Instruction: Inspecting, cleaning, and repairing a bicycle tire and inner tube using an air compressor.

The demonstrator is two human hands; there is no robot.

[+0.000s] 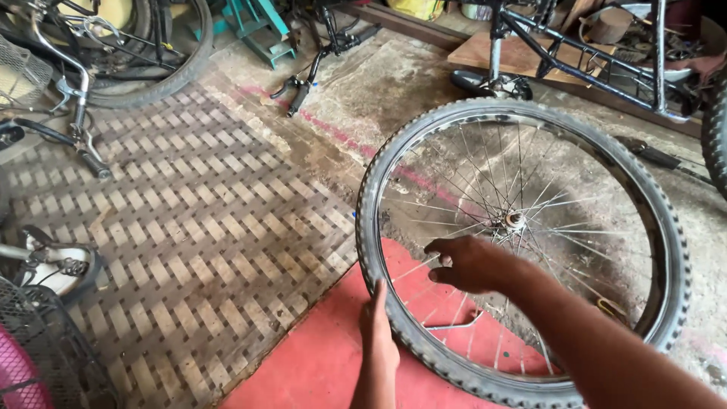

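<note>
Left hand [378, 327] flat, fingers straight; right hand [463, 263] curled, forearm extended.

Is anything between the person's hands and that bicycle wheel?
Nothing visible. The left hand lies flat against the tyre of the wheel, and the right hand reaches in among the spokes, touching them.

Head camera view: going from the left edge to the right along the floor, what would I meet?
Wire basket → woven mat → red floor patch → left hand pressed on the tyre → right hand among the spokes → wheel hub.
</note>
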